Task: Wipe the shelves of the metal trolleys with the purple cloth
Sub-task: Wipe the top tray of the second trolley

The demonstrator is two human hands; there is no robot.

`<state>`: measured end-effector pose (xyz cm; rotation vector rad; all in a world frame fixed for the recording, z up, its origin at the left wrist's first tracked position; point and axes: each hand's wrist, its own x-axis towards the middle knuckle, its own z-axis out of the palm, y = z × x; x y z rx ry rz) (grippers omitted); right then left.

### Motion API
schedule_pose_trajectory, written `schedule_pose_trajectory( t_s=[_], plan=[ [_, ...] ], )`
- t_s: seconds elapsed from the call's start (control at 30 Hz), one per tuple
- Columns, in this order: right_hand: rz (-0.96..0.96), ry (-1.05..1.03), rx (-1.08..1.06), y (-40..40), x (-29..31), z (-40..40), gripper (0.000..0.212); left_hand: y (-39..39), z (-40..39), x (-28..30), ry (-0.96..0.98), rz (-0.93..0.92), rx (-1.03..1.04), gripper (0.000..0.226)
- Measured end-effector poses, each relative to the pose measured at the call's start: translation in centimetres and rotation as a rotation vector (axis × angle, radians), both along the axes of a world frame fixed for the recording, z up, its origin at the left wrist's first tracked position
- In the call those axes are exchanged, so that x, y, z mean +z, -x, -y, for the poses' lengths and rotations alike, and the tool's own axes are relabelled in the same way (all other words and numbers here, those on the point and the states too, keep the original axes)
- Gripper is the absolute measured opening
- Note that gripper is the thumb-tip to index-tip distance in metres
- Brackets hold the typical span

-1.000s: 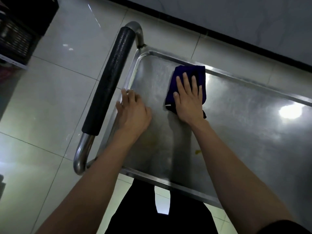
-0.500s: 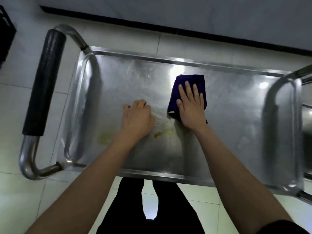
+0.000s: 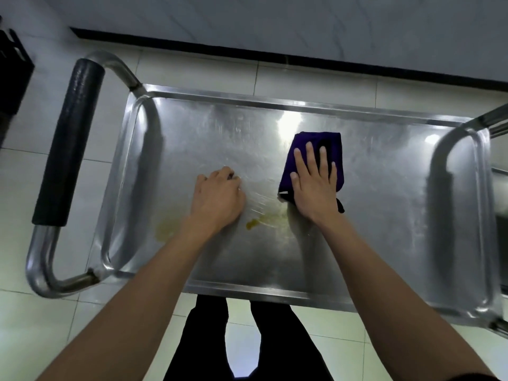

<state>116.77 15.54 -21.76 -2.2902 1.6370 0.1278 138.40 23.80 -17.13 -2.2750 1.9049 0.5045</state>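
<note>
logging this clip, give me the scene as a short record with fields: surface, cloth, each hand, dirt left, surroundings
surface: top shelf of metal trolley, rimmed steel tray
cloth: purple cloth, folded, flat on the shelf right of centre
right hand: fingers straight, pressing flat on the cloth
left hand: fingers curled, resting on the bare shelf, holding nothing
dirt left: yellow smear between the hands; fainter yellow stain nearer the handle
surroundings: black-gripped handle at left end; tiled floor

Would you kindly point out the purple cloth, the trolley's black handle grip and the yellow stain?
purple cloth (image 3: 316,140): head view, top edge above the fingers.
black handle grip (image 3: 67,144): head view, middle of the foam sleeve.
yellow stain (image 3: 253,223): head view, its darkest blob.
</note>
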Motion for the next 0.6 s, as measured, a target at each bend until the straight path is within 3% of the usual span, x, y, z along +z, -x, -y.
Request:
schedule_pose_trajectory(
  t_s=[0.17, 0.3, 0.4, 0.6],
  plan=[
    [0.0, 0.003, 0.058, -3.7, 0.2, -2.6, 0.058, -1.8, 0.4, 0.0, 0.02, -0.111, -0.034, 0.037],
    [-0.008, 0.005, 0.084, -7.0, 0.3, -4.5, 0.058, -6.1, -0.8, 1.1, 0.168, -0.333, 0.161, 0.039],
    [-0.026, 0.003, 0.074, -9.2, 0.3, -5.4, 0.059, -9.5, -3.4, 1.8, 0.278, -0.294, 0.228, 0.036],
    [-0.002, -0.008, 0.134, -16.7, 0.4, -7.5, 0.059, -12.9, -7.1, 2.1, 0.189, -0.214, 0.301, 0.035]
  ],
)
